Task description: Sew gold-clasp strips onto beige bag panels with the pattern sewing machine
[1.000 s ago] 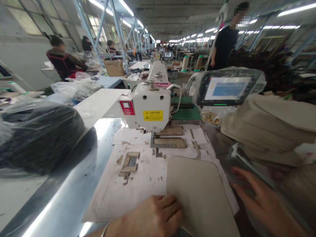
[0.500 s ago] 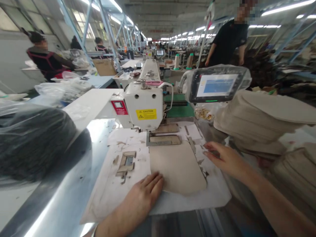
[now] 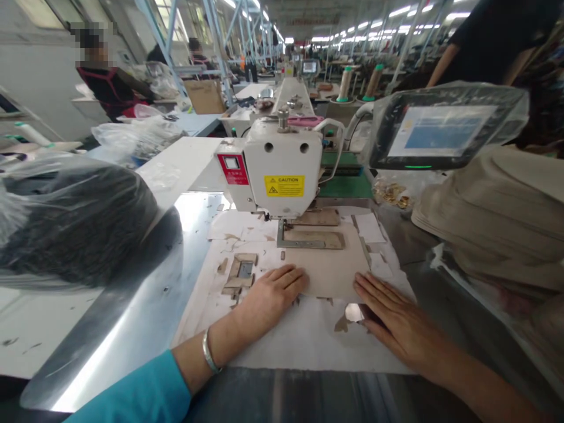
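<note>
A beige fabric piece (image 3: 331, 265) lies flat on the white work sheet (image 3: 291, 335), its far edge under the metal clamp frame (image 3: 312, 239) of the white sewing machine (image 3: 282, 173). My left hand (image 3: 268, 296) rests flat with fingers stretched out, its fingertips on the piece's near left edge. My right hand (image 3: 394, 320) lies flat and open on the sheet at the piece's near right corner, fingertips touching the fabric. A silver bangle circles my left wrist above a blue sleeve.
A plastic-wrapped control screen (image 3: 440, 129) stands at right above a stack of beige fabric pieces (image 3: 497, 217). A black bundle in clear plastic (image 3: 74, 223) fills the left. A small cutout jig (image 3: 240, 273) sits left of the clamp. Other people work in the background.
The beige piece has slid away from me until its far edge sits under the clamp. Both hands followed it forward, and the right hand came down flat beside it.
</note>
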The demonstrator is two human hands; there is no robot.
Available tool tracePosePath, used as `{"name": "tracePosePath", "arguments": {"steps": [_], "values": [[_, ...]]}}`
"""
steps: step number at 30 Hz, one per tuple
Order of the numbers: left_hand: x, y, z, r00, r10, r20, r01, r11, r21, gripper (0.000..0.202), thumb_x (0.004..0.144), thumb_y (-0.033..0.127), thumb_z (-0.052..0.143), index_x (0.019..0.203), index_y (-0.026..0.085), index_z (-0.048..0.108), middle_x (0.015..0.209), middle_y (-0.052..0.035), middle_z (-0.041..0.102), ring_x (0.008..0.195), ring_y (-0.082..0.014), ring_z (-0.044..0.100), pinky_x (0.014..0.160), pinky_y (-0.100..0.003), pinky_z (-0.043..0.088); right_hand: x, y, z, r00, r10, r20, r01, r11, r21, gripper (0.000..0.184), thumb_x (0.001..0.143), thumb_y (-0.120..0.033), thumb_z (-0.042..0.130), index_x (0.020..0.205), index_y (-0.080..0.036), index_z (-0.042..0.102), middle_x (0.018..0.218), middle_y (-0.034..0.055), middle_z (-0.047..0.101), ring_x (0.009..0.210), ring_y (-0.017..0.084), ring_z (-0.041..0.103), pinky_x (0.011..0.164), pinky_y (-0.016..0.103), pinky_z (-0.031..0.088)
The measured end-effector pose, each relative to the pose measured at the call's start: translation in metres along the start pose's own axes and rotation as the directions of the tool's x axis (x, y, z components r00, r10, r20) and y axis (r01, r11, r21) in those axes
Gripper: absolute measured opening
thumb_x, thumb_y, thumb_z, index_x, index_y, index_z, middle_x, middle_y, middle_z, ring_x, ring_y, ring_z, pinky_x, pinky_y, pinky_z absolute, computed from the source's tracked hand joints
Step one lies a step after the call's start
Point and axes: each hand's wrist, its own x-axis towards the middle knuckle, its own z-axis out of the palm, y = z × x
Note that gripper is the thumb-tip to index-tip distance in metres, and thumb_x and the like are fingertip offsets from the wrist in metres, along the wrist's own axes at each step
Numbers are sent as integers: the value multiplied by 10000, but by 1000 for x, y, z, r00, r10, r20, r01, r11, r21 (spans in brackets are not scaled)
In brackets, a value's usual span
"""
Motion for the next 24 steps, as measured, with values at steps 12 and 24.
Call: {"name": "tracePosePath", "arguments": {"steps": [12, 24], "values": [[-20, 9, -17, 996, -47, -72, 46, 999, -6, 194, 1001, 178, 437, 1065, 119, 610, 980, -93, 669, 910, -193, 643, 793, -332, 578, -3, 1, 2, 1000, -18, -5, 17, 999, -48, 719, 964, -314, 494, 1580, -195, 143, 1579, 107, 306, 1437, 283, 328, 1145, 485, 370], [21, -4, 5, 989, -113, 96, 96, 981, 167, 279, 947, 132, 496, 1178, 10, 594, 1129, -179, 643, 1034, -285, 606, 906, -420, 539, 70, 66, 11, 999, -28, 26, 28, 1000, 1, 525, 1009, -336, 366, 1467, -87, 429, 1534, 144, 380, 1454, 264, 289, 1184, 485, 307]]}}
